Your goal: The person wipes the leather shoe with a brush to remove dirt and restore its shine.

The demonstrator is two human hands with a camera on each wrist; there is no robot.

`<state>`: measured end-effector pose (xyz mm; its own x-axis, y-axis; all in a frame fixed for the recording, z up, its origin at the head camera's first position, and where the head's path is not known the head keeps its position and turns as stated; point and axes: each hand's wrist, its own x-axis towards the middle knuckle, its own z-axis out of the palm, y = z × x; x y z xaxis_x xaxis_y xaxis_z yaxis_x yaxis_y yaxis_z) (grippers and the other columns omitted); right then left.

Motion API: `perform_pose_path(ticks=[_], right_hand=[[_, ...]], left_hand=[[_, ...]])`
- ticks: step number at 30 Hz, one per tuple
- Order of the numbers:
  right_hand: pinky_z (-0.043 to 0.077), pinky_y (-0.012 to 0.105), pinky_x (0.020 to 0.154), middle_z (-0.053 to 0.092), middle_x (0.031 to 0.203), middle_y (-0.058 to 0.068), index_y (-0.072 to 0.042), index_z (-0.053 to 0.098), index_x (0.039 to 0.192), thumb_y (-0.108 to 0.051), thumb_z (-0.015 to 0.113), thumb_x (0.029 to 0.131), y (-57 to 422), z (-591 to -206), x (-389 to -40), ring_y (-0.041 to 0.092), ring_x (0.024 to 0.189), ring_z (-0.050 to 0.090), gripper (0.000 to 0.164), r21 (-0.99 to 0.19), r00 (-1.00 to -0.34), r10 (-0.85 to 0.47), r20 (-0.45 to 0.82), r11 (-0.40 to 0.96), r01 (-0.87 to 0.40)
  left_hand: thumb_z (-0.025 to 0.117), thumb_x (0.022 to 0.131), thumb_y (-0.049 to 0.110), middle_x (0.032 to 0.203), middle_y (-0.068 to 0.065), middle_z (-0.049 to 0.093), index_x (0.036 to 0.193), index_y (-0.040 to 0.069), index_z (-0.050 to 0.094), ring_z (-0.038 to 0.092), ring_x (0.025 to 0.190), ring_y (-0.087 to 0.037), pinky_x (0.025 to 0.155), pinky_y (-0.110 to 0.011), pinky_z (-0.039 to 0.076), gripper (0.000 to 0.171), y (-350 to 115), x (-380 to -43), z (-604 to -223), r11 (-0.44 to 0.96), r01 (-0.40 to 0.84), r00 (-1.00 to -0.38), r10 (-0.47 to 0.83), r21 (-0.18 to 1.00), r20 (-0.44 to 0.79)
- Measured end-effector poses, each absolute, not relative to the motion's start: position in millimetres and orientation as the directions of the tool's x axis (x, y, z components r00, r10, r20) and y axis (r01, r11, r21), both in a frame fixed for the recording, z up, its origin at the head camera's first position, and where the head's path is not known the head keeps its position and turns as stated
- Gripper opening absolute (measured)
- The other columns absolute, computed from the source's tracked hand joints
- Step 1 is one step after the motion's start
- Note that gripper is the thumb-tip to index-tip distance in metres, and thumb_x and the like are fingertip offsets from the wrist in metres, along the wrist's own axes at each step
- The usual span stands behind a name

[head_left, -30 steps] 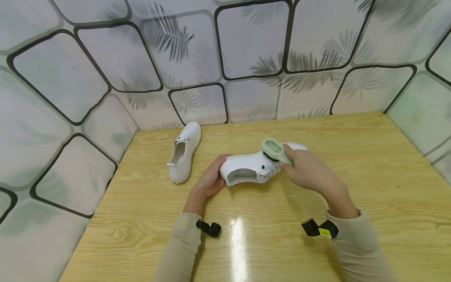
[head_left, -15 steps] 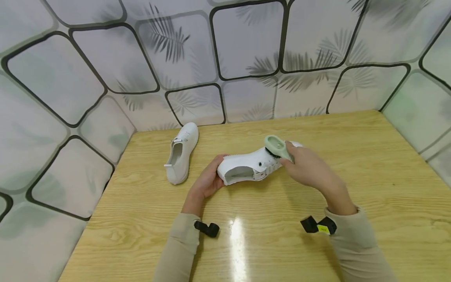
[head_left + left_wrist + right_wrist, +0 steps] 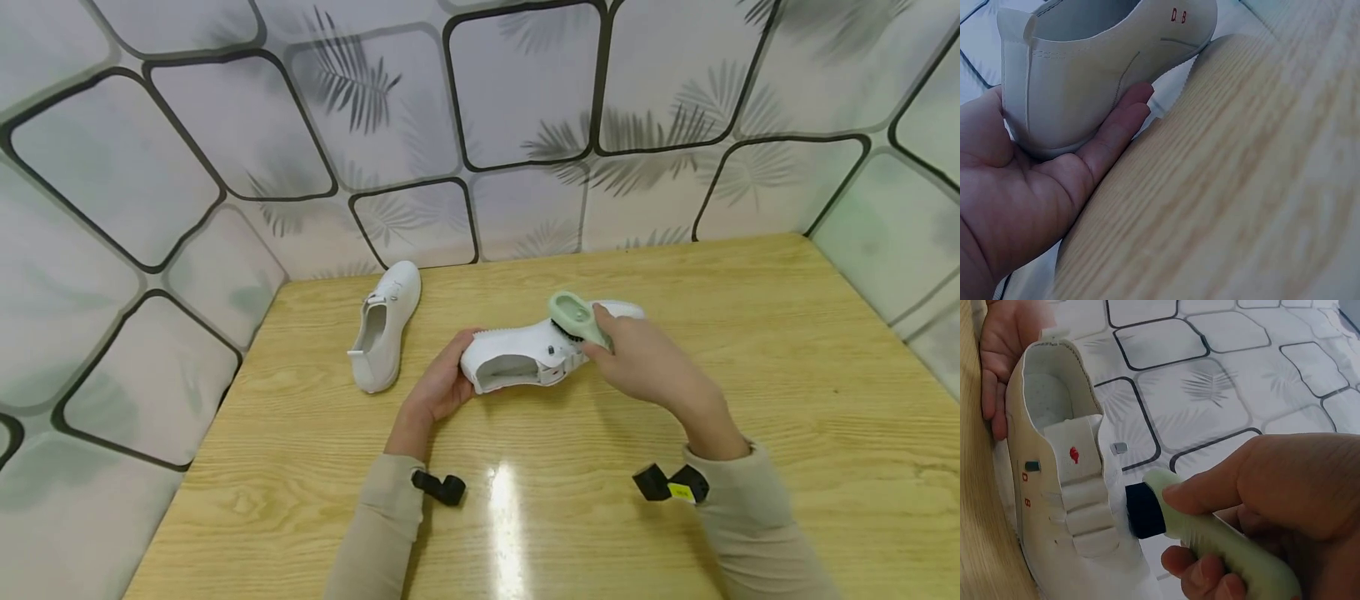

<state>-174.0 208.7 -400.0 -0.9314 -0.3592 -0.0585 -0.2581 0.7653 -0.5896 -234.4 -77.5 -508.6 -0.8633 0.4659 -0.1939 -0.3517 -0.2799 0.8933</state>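
Observation:
A white shoe point(image 3: 517, 346) lies tipped on its side, its opening facing me. My left hand point(image 3: 442, 379) grips it by the heel, with the thumb at the back and the fingers point(image 3: 1110, 134) along the lower side. The right hand point(image 3: 652, 358) holds a pale green brush point(image 3: 573, 315), curled round its handle in the right wrist view. Dark bristles point(image 3: 1145, 510) press against the upper of the shoe beside the elastic lacing. Red letters show on the shoe's side in both wrist views.
A second white shoe point(image 3: 386, 329) stands upright on the wooden table point(image 3: 787, 350), left of my left hand. Behind the table rises a patterned wall covering point(image 3: 532, 100). Each wrist wears a small black camera.
The brush first went slightly toward the toe, then came back along the shoe toward the opening with my right hand. The left hand keeps its hold on the heel.

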Motion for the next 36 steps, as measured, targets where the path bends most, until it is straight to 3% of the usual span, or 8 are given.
perform_pose_path(ticks=[4,8,15,22,25,29,33,36], right_hand=[[0.041,0.035,0.059,0.056,0.079,0.013,0.013,0.017,0.152,-0.021,0.047,0.105,215.3,-398.9,-174.1,0.017,0.054,0.042,0.065,-0.586,-0.943,-0.326,-0.062,0.777,-0.230],[0.046,0.048,0.079,0.056,0.125,0.035,0.015,0.019,0.151,-0.021,0.046,0.104,221.9,-400.7,-177.5,0.031,0.085,0.057,0.064,-0.534,-0.960,-0.276,-0.043,0.819,-0.212],[0.041,0.037,0.061,0.055,0.077,0.013,0.011,0.014,0.153,-0.024,0.046,0.106,218.4,-403.4,-179.0,0.016,0.054,0.040,0.067,-0.573,-0.942,-0.323,-0.087,0.790,-0.218],[0.044,0.048,0.081,0.044,0.140,0.039,0.016,0.018,0.150,-0.023,0.045,0.105,219.2,-402.5,-183.0,0.033,0.090,0.054,0.065,-0.513,-0.966,-0.252,-0.050,0.837,-0.192],[0.045,0.042,0.071,0.061,0.111,0.032,0.013,0.016,0.152,-0.024,0.046,0.105,216.4,-402.1,-182.5,0.026,0.073,0.054,0.067,-0.536,-0.954,-0.291,-0.070,0.818,-0.210],[0.040,0.036,0.061,0.055,0.084,0.015,0.010,0.015,0.153,-0.024,0.046,0.105,214.3,-400.3,-180.5,0.018,0.056,0.042,0.067,-0.572,-0.945,-0.317,-0.077,0.791,-0.219],[0.046,0.050,0.081,0.050,0.134,0.037,0.013,0.014,0.152,-0.023,0.044,0.106,220.1,-401.0,-182.2,0.037,0.093,0.058,0.066,-0.540,-0.967,-0.248,-0.059,0.822,-0.179],[0.045,0.052,0.086,0.043,0.142,0.037,0.012,0.012,0.152,-0.024,0.042,0.106,220.6,-402.2,-182.5,0.040,0.102,0.056,0.066,-0.526,-0.970,-0.237,-0.058,0.833,-0.172]], left_hand=[[0.029,0.110,0.034,0.123,-0.009,0.053,0.134,0.016,0.044,0.062,0.101,-0.021,0.077,-0.041,0.058,0.034,-77.4,-233.9,-508.8,-0.284,-0.350,-0.867,0.459,0.893,-0.194],[0.030,0.110,0.035,0.123,-0.011,0.053,0.133,0.015,0.045,0.062,0.101,-0.021,0.077,-0.040,0.058,0.035,-76.8,-234.3,-508.7,-0.290,-0.350,-0.870,0.453,0.891,-0.194],[0.029,0.110,0.036,0.121,-0.010,0.055,0.133,0.015,0.045,0.063,0.099,-0.021,0.076,-0.040,0.058,0.035,-76.4,-234.6,-509.9,-0.291,-0.351,-0.871,0.449,0.890,-0.197],[0.029,0.110,0.037,0.119,-0.010,0.054,0.128,0.016,0.048,0.063,0.098,-0.021,0.076,-0.039,0.058,0.033,-77.6,-235.5,-511.3,-0.295,-0.348,-0.872,0.450,0.890,-0.191],[0.030,0.110,0.037,0.119,-0.011,0.055,0.128,0.016,0.048,0.063,0.098,-0.021,0.076,-0.039,0.058,0.033,-77.9,-235.5,-510.9,-0.294,-0.348,-0.873,0.447,0.890,-0.194],[0.031,0.110,0.037,0.119,-0.010,0.055,0.130,0.016,0.047,0.063,0.099,-0.021,0.077,-0.040,0.058,0.034,-77.7,-235.3,-510.3,-0.295,-0.345,-0.870,0.456,0.891,-0.186],[0.031,0.109,0.038,0.120,-0.010,0.054,0.131,0.016,0.047,0.062,0.100,-0.021,0.078,-0.041,0.057,0.035,-77.0,-235.3,-509.5,-0.295,-0.344,-0.864,0.470,0.891,-0.178],[0.031,0.109,0.038,0.120,-0.010,0.055,0.131,0.016,0.047,0.062,0.100,-0.021,0.078,-0.041,0.057,0.034,-76.7,-234.6,-508.5,-0.292,-0.348,-0.865,0.465,0.891,-0.186]])
